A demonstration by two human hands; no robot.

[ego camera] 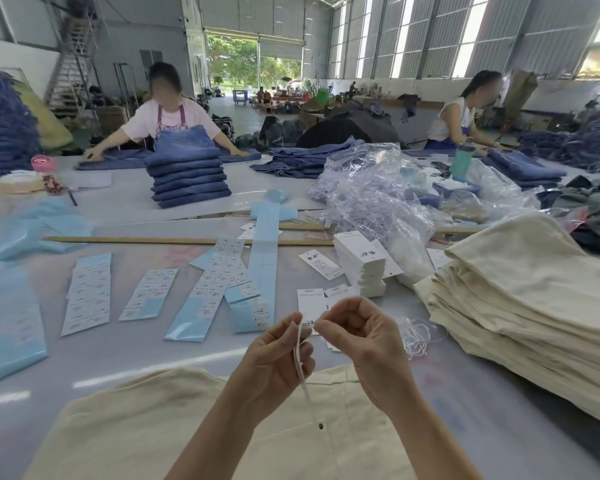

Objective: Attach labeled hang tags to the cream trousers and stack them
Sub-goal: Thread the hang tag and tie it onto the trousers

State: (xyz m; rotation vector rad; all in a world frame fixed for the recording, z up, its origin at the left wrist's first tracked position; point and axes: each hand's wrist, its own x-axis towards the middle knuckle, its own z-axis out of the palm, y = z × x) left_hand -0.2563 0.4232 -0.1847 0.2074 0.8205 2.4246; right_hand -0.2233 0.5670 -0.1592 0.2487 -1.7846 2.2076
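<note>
A: Hands?

B: Left hand (274, 355) curled round a hang tag (300, 358), held edge-on above the trousers (146, 420). Right hand (364, 337) pinches the string (314, 325) at the tag's top, fingers curled.

A: Trousers?

B: One cream pair flat on the table (125, 355) under both hands. Stack (520, 306) of cream pairs to the right. Tag pile (361, 265) beyond the hands, loose strings (418, 337) beside the stack.

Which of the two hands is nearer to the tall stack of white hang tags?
The right hand: the stack of white hang tags lies just beyond it, slightly up the table. The left hand is farther, off to the stack's left.
</note>
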